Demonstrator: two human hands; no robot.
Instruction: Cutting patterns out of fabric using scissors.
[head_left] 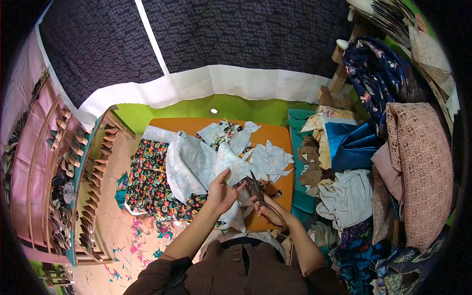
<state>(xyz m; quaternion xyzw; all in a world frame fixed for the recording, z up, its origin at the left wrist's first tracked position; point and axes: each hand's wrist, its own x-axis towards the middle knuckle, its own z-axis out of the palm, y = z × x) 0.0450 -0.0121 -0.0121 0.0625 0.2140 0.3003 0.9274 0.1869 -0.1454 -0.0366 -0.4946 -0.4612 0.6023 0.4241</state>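
My right hand (268,212) is closed around the handles of large dark scissors (255,189), their blades pointing up and to the left. Beside them, my left hand (223,193) holds the pale blue-white fabric (233,161), its thumb raised and fingers toward the blades; part of its grip is hidden. More of this pale fabric lies bunched to the left, over a black cloth with a bright floral print (151,172). Cut pale pieces (269,160) are stacked to the right of the blades. All of it rests on an orange-brown table (282,132).
On the left stands a rack (104,162) with rows of curved pieces. Pink and teal scraps (140,241) litter the floor. Teal cloth (300,196), a white cloth heap (346,196), blue satin (350,146) and a pink lacy cloth (418,172) crowd the right. A dark patterned curtain (246,37) hangs behind.
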